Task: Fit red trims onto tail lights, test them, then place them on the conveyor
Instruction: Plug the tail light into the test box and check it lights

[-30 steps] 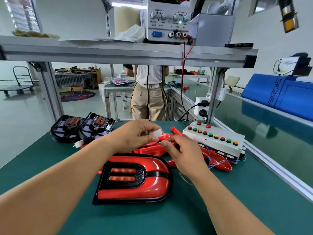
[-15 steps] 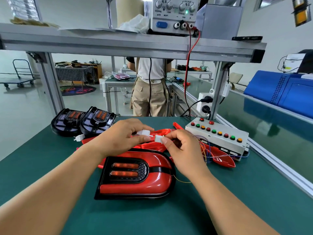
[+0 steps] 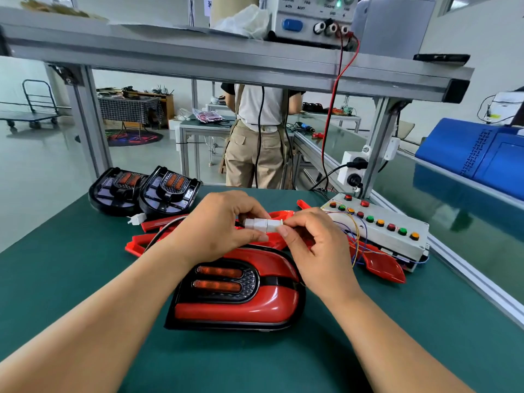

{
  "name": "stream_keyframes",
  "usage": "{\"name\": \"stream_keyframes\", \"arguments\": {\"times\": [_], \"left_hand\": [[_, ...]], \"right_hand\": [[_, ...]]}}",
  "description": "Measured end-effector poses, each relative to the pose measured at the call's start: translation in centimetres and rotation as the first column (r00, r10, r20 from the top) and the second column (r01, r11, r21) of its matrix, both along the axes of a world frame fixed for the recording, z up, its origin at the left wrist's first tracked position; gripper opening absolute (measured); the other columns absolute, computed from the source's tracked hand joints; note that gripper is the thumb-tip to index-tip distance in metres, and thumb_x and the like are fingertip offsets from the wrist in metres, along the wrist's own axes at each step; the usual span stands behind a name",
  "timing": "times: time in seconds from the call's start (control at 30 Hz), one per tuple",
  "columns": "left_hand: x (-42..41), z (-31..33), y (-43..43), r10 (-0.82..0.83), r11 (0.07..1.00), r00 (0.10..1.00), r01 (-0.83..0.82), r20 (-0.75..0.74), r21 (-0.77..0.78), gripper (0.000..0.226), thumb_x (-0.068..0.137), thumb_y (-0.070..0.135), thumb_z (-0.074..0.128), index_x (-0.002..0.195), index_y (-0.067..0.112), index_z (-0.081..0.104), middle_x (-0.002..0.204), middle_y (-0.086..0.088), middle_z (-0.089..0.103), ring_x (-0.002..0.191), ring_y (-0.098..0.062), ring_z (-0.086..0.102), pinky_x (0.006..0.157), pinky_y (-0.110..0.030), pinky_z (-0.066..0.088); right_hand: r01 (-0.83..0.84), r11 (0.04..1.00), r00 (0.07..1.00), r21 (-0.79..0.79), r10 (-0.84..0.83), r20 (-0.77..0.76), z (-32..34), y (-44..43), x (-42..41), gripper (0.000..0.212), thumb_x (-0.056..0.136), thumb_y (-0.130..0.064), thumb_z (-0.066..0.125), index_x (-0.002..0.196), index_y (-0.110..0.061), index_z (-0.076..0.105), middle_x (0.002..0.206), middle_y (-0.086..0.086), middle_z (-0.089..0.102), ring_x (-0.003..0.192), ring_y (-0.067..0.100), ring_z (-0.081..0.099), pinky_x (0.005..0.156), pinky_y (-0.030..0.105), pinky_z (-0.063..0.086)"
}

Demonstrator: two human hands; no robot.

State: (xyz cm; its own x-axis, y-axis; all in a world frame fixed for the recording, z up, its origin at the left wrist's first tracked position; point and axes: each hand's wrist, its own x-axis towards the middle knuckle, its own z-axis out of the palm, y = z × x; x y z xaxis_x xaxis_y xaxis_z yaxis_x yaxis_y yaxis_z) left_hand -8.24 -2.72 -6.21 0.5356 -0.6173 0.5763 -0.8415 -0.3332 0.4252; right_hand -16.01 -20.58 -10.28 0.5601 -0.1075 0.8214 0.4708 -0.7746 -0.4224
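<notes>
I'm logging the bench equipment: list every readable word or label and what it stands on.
"COARSE": power supply, front panel.
"ON": same panel, above the blue button.
"OFF": beside "ON".
Other panel labels: too blurred to read.
Button box: no readable labels.

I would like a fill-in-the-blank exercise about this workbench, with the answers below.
The left hand and right hand pinch connectors that are ____ in colour.
The tail light nearest the person carries a ____ trim.
The button box stands to the ____ of both hands.
____ untrimmed tail lights lie beyond the left hand.
Answers: white; red; right; two.
</notes>
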Motion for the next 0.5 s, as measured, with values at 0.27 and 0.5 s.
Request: {"name": "stream_keyframes", "arguments": {"times": [0.27, 0.5], "left_hand": [[0.03, 0.14, -0.23, 0.033, 0.999, 0.999, -0.034, 0.013, 0.041, 0.023, 0.073, 0.022, 0.085, 0.094, 0.023, 0.076, 0.087, 0.008, 0.07, 0.082, -0.008, 0.063, 0.078, -0.025, 0.047], [-0.29, 0.02, -0.48, 0.005, 0.998, 1.0, -0.002, -0.029, 0.069, 0.025, 0.075, 0.026, 0.085, 0.098, 0.022, 0.077, 0.089, 0.009, 0.072, 0.085, -0.007, 0.064, 0.081, -0.031, 0.051]], "right_hand": [[-0.024, 0.999, 0.999, -0.032, 0.025, 0.033, -0.07, -0.15, 0.03, 0.01, 0.084, -0.012, 0.069, 0.083, -0.003, 0.071, 0.082, 0.003, 0.065, 0.078, 0.012, 0.059, 0.075, 0.023, 0.047], [0.009, 0.998, 1.0, -0.058, -0.008, 0.029, -0.11, 0.25, -0.11, 0.008, 0.084, -0.009, 0.071, 0.082, -0.002, 0.071, 0.081, 0.005, 0.066, 0.078, 0.017, 0.061, 0.077, 0.023, 0.047]]}}
